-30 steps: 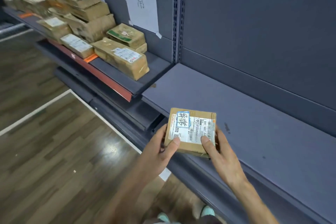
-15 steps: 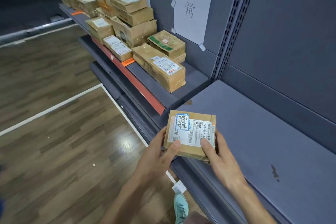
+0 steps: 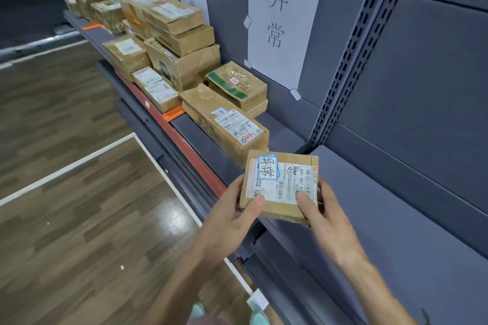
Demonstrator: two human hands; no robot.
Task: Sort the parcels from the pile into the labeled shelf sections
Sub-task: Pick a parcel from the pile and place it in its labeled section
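Fingers of left hand and right hand curled round small parcel, thumbs pressed on its label; parcel held above near shelf edge; stacked parcels shelved far left.

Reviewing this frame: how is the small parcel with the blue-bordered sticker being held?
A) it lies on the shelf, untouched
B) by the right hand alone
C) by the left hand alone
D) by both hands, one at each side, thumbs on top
D: the left hand and the right hand each grip a side of the small parcel, with a thumb laid on its top near each lower corner.
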